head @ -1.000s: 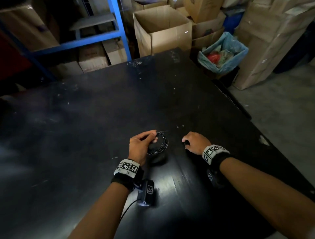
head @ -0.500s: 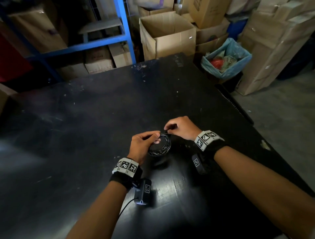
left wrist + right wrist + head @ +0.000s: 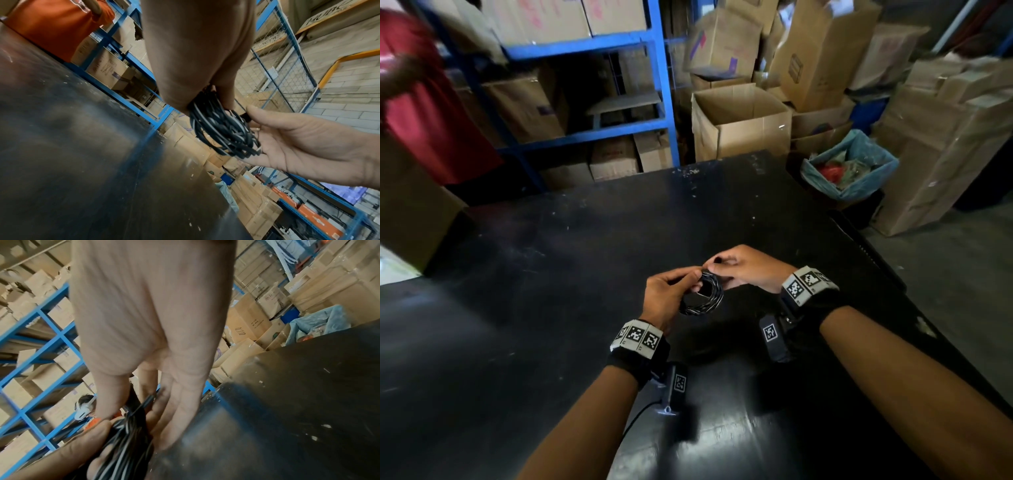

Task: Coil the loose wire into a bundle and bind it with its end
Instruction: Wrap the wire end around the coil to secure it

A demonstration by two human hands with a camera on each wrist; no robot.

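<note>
As left hand (image 3: 666, 301) grips, wire bundle (image 3: 702, 298) lifted

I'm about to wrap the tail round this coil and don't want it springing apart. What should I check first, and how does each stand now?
1. Left hand grips the coil: ok.
2. Loops gathered in one bundle: ok.
3. Coil lifted clear of the table: ok.
4. Right hand pinches the wire's end: ok.
5. Enough tail left to bind: cannot tell.
6. Binding turns already on: cannot tell.
</note>
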